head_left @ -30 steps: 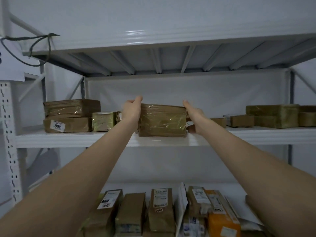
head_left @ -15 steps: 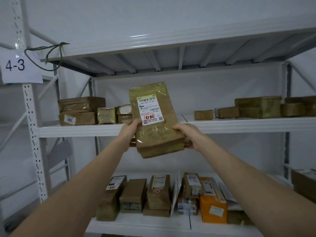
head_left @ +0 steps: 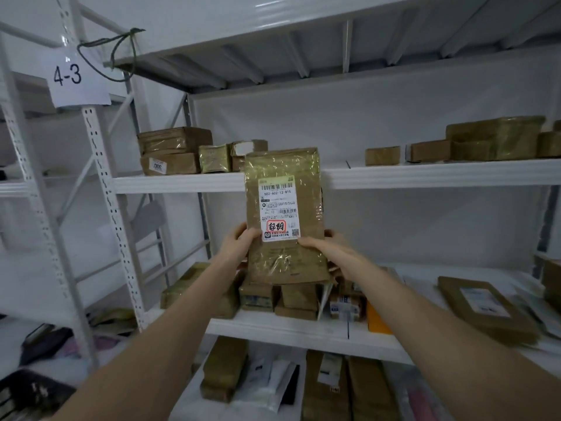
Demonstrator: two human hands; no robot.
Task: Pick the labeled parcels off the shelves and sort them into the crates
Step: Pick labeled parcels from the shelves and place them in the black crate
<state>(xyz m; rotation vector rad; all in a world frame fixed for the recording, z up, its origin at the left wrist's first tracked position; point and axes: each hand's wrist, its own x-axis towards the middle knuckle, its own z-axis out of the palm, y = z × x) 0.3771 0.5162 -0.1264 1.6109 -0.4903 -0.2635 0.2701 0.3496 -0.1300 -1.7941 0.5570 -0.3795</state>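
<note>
Parcel [head_left: 282, 259] is off the shelf, held upright in mid-air in front of the rack, with its label [head_left: 279, 208] facing the camera and readable. Left hand [head_left: 236, 246] grips the lower edge at 8 o'clock, fingers wrapped behind. Right hand [head_left: 328, 247] grips at 4 o'clock, thumb across the front just under the label.

Upper shelf [head_left: 176, 182] behind has brown boxes [head_left: 174, 150] at 10 o'clock and a second group [head_left: 494, 138] at 2 o'clock. Lower shelf [head_left: 288, 329] at 6 o'clock is packed with parcels. "4-3" sign [head_left: 68, 75] is far out at 10 o'clock.

No crates in view. My read: the pick is done for this one, the sort isn't. Plenty of stock left, so early days.
</note>
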